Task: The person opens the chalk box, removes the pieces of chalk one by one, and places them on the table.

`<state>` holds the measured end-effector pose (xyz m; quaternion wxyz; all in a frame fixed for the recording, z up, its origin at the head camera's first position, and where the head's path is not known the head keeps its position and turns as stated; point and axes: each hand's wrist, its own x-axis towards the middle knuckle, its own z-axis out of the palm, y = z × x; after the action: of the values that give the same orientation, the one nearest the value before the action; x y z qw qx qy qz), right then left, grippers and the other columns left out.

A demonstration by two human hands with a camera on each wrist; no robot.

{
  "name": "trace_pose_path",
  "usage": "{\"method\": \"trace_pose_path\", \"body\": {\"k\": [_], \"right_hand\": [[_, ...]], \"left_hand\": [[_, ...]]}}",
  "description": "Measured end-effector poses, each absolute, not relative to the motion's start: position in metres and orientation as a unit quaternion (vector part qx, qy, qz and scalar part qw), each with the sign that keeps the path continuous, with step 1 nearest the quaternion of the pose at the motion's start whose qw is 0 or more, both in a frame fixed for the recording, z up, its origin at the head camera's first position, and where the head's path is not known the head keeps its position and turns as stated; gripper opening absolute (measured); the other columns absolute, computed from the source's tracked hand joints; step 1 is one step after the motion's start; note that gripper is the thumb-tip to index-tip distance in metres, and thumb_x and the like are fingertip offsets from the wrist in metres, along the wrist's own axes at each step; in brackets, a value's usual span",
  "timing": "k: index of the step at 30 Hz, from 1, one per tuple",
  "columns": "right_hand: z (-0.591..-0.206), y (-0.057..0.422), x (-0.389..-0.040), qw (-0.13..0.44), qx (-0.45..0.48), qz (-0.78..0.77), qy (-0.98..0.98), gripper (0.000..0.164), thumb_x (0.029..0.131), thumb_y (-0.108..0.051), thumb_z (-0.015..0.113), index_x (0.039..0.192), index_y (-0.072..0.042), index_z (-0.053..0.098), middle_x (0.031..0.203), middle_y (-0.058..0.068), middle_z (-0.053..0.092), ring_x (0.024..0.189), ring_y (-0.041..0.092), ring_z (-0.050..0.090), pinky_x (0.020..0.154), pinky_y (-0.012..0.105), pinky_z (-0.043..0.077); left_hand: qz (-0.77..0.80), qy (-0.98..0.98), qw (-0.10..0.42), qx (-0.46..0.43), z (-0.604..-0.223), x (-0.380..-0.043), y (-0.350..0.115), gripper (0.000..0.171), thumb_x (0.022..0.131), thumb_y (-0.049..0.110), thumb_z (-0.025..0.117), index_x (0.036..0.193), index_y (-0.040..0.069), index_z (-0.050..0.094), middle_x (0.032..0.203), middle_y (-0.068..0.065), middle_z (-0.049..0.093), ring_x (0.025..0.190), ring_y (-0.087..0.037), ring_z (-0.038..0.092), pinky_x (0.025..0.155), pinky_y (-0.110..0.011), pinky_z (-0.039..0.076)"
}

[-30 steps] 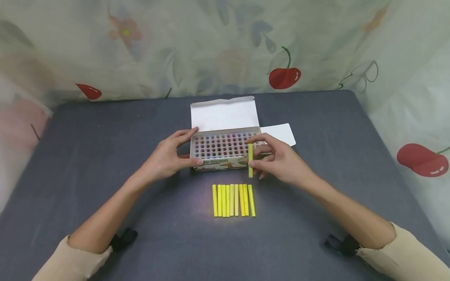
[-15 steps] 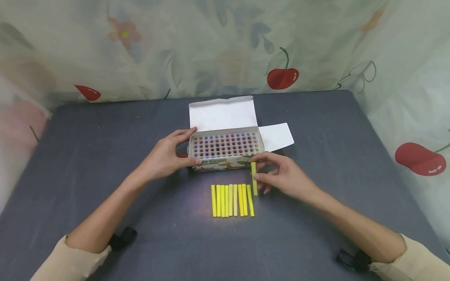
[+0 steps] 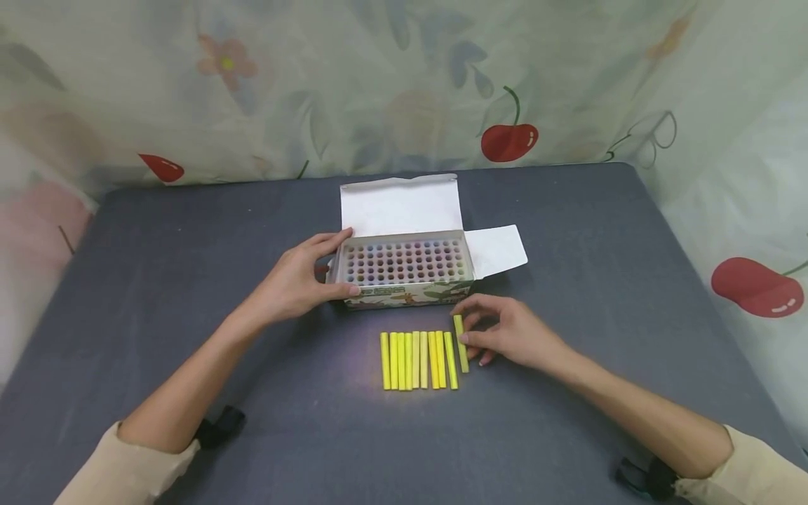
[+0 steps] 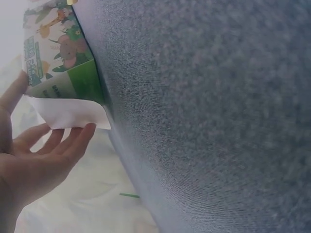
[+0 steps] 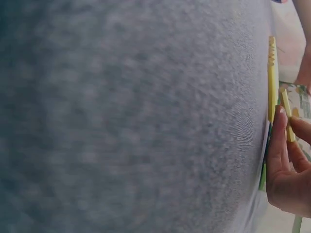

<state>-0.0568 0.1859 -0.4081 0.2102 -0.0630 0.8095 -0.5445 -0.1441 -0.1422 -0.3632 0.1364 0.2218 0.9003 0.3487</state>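
Note:
A white box [image 3: 410,293] with a printed front stands at the middle of the table, lid up, its inside showing rows of round chalk ends or holes; I cannot tell which. My left hand [image 3: 297,280] holds its left end, thumb at the front and index finger at the back corner. In the left wrist view, other fingers touch a white end flap [image 4: 73,112]. With my right hand [image 3: 511,333] I pinch a yellow chalk stick [image 3: 461,344] between thumb and fingers. It is just right of a row of several yellow chalk sticks [image 3: 415,359] in front of the box.
The raised lid [image 3: 401,205] leans back behind the box, and a white side flap [image 3: 495,250] sticks out to the right. The dark grey table [image 3: 303,442] ends at a cherry-print curtain [image 3: 404,91] at the back.
My right hand has brought the chalk stick from the box's right front corner toward me, down beside the row's right end. The left hand stays on the box.

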Motion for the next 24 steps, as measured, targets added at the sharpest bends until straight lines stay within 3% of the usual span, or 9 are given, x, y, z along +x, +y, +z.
{"method": "trace_pose_path", "body": {"k": [10,19,24], "right_hand": [[-0.4146,0.188,-0.0559,0.222,-0.051,-0.538,0.811,0.028,0.088,-0.005,0.074,0.116,-0.006,0.069,0.09,0.011,0.069,0.069,0.025,0.072,0.057,0.039,0.062],[-0.4128,0.1885,-0.0512,0.216,-0.05,-0.541,0.811,0.027,0.088,-0.006,0.075,0.114,0.0,0.072,0.089,0.012,0.07,0.071,0.023,0.073,0.061,0.034,0.062],[-0.4126,0.1899,-0.0502,0.208,-0.055,-0.53,0.82,0.025,0.089,-0.007,0.074,0.114,-0.001,0.072,0.089,0.011,0.071,0.071,0.021,0.073,0.061,0.033,0.062]], "left_hand": [[0.325,0.91,0.121,0.229,-0.3632,-0.146,-0.1433,0.088,0.086,0.027,0.081,0.158,0.02,0.03,0.154,-0.018,0.035,0.128,-0.043,0.05,0.098,-0.056,0.049],[0.297,0.919,0.104,0.237,-0.3643,-0.1448,-0.1429,0.088,0.086,0.031,0.08,0.158,0.02,0.03,0.155,-0.02,0.034,0.138,-0.042,0.038,0.101,-0.061,0.043],[0.275,0.927,0.083,0.241,-0.3663,-0.1435,-0.145,0.089,0.086,0.037,0.079,0.158,0.018,0.03,0.153,-0.021,0.036,0.136,-0.042,0.039,0.102,-0.061,0.042]]}}
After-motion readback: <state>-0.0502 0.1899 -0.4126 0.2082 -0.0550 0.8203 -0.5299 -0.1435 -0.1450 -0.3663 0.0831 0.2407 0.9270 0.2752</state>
